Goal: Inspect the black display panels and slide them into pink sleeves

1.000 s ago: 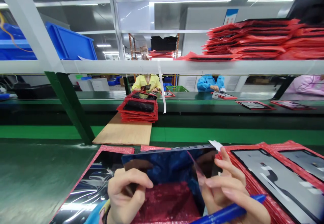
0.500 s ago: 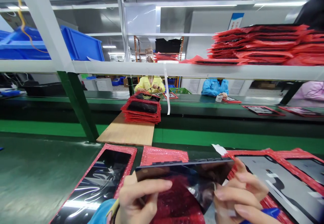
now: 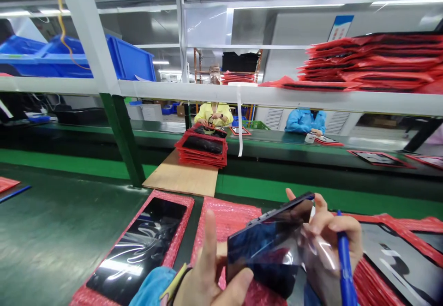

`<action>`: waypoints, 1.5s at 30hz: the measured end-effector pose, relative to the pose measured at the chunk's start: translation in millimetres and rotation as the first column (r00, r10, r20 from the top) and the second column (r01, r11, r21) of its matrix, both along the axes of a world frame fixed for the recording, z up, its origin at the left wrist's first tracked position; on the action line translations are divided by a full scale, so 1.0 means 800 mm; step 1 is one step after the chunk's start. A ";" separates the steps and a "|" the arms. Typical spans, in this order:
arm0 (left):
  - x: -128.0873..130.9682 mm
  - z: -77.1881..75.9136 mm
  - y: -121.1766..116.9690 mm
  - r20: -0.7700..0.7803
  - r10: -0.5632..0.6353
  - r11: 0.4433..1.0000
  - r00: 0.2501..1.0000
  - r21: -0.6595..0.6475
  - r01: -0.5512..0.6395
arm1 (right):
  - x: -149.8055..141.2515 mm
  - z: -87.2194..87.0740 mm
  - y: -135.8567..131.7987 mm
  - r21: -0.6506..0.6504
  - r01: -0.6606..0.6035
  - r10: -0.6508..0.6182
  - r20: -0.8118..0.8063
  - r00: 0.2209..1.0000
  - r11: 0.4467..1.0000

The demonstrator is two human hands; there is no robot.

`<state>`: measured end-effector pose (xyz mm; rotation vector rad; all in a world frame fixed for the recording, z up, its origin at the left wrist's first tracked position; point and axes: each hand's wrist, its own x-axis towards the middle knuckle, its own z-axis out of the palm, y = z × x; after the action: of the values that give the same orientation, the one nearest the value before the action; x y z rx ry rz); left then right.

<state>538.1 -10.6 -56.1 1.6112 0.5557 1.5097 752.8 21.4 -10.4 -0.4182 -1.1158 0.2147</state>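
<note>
A glossy black screen panel (image 3: 263, 246) is held up tilted in front of me, its right end higher. My left hand (image 3: 214, 269) grips its left end, thumb on the glossy face and index finger pointing up. Loose clear film (image 3: 321, 253) bulges off the panel's right part. My right hand (image 3: 335, 232) pinches that film at the right end and also carries a blue pen (image 3: 345, 264) between its fingers. Under the panel lies red bubble wrap (image 3: 224, 216). To the left, another film-covered black screen (image 3: 145, 246) rests on red bubble wrap.
Grey-backed panels (image 3: 398, 260) on red wrap lie at the right. A wooden board (image 3: 183, 179) bears a stack of red-wrapped panels (image 3: 202, 151). A shelf rail (image 3: 207, 89) crosses ahead, with blue bins (image 3: 131, 59) and red packs (image 3: 374, 63). Two co-workers sit beyond.
The panel has tilted, its left end dropping and right end rising. My left index finger has lifted off its face. The blue pen now stands upright in my right hand; the view has turned left.
</note>
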 end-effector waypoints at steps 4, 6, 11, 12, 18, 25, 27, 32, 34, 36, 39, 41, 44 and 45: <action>-0.005 0.008 0.003 -0.106 0.000 1.000 0.994 0.024 0.002 | -0.009 0.004 0.003 -0.160 -0.166 0.144 -0.143 0.979 0.973; -0.004 0.009 0.004 -0.129 -0.025 0.999 0.991 0.034 0.030 | -0.012 0.004 0.005 -0.216 -0.200 0.159 -0.195 0.968 0.956; -0.003 0.001 0.007 -0.145 -0.068 0.998 0.987 0.003 0.069 | -0.013 0.001 0.010 -0.293 -0.258 0.195 -0.230 0.954 0.921; -0.003 0.001 0.008 -0.138 -0.088 0.996 0.987 -0.004 0.088 | -0.014 0.000 0.010 -0.301 -0.274 0.207 -0.237 0.949 0.914; 0.000 0.036 0.017 0.003 -0.289 0.957 0.957 -0.021 0.289 | -0.017 0.004 0.008 -0.443 -0.366 0.239 -0.317 0.918 0.818; 0.002 0.066 0.041 0.229 -0.489 0.857 0.842 -0.057 0.513 | -0.009 -0.005 0.021 -0.608 -0.483 0.224 -0.454 0.863 0.630; 0.001 0.066 0.042 0.258 -0.454 0.866 0.853 -0.096 0.490 | -0.009 -0.006 0.021 -0.612 -0.527 0.224 -0.503 0.835 0.589; 0.000 0.063 0.030 0.170 -0.459 0.884 0.872 -0.013 0.468 | -0.008 -0.007 0.020 -0.579 -0.585 0.233 -0.568 0.789 0.568; 0.000 0.059 0.026 0.116 -0.481 0.877 0.869 0.052 0.478 | -0.006 -0.009 0.020 -0.572 -0.548 0.226 -0.537 0.813 0.610; 0.002 0.057 0.023 0.073 -0.499 0.864 0.863 0.122 0.489 | -0.002 -0.011 0.021 -0.563 -0.525 0.244 -0.499 0.831 0.638; 0.004 0.056 0.023 0.039 -0.507 0.849 0.861 0.193 0.492 | 0.002 -0.012 0.022 -0.550 -0.514 0.274 -0.460 0.844 0.658; 0.004 0.057 0.023 0.012 -0.490 0.850 0.872 0.230 0.475 | 0.004 -0.012 0.023 -0.543 -0.503 0.278 -0.444 0.852 0.672; 0.002 0.059 0.022 -0.035 -0.437 0.863 0.899 0.264 0.430 | 0.005 -0.014 0.025 -0.532 -0.529 0.294 -0.465 0.835 0.661; 0.002 0.058 0.021 -0.045 -0.429 0.865 0.902 0.267 0.424 | 0.005 -0.015 0.025 -0.526 -0.539 0.296 -0.478 0.827 0.658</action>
<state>539.3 6.5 -9.3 1.7836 -0.0328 1.2949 756.8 41.3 -22.6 -0.6932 -0.7314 1.0901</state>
